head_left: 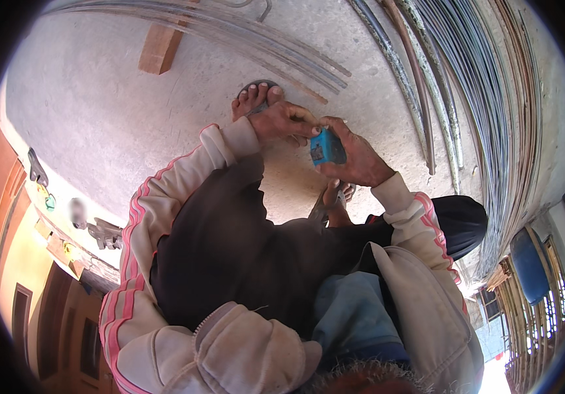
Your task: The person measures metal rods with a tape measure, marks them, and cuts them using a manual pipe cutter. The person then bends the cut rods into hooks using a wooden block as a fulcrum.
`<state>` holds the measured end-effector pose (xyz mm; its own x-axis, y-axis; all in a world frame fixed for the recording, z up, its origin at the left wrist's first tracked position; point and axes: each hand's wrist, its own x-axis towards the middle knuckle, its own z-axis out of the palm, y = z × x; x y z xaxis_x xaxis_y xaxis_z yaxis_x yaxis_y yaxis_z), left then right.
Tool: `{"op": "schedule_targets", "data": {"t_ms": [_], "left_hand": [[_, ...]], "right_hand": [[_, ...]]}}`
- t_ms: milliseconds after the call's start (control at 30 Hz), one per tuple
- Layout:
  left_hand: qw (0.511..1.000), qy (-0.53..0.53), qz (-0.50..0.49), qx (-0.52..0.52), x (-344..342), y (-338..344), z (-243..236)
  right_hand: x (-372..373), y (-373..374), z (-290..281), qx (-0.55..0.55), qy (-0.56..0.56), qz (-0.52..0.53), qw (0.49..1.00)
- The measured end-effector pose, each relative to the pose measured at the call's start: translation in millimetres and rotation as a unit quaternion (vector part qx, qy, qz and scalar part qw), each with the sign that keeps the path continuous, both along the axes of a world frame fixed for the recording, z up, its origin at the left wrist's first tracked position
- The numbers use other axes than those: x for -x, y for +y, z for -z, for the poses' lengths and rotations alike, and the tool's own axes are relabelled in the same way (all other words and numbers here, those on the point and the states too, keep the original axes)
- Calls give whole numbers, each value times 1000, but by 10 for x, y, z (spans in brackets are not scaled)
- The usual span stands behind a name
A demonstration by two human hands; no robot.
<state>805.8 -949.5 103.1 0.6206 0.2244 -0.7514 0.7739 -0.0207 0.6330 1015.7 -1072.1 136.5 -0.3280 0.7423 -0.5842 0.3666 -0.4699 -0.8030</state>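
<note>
Orange-tan wall [3, 190]: far left edge, bent by the fisheye, darker openings lower down.
Concrete floor [92, 118]: pale grey, kinda scuffed and speckled, super bright along its left side.
Wood block [161, 49]: reddish-brown, on the concrete up top, thin rods crossing its far end.
Left hand [286, 123]: fingers curled in, thumb and fingertips nearly together, right beside the tape measure; honestly can't tell if they've got the blade's tip.
Thin metal rods [282, 51]: loose bunch, ends uneven, stopping short of the hands.
Tape measure [326, 148]: blue case with a dark patch, any print too small to read; held up above the floor.
Right hand [361, 157]: closed round that case, thumb on top, fingers beneath.
Metal pipes [420, 72]: a few, flaky-looking, on the concrete.
Long rod bundle [486, 85]: big curved sweep, grey then rusty brown.
Slatted wooden screen [535, 325]: far right, light coming through the gaps.
</note>
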Motion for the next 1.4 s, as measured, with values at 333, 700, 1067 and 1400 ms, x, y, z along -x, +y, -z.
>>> {"op": "schedule_targets", "data": {"t_ms": [333, 700, 1067, 1400], "left_hand": [[843, -120, -441, 282, 163, -109, 428], [850, -87, -452, 257, 84, -78, 480], [864, -81, -445, 222, 82, -73, 471], [855, -84, -459, 227, 67, -67, 429]], "right_hand": [[-375, -39, 52, 17, -86, -4, 996], [-461, -34, 169, -12, -112, 9, 994], [-385, -1, 91, -12, -169, 14, 986], [-381, -12, 99, -22, -166, 6, 986]]}}
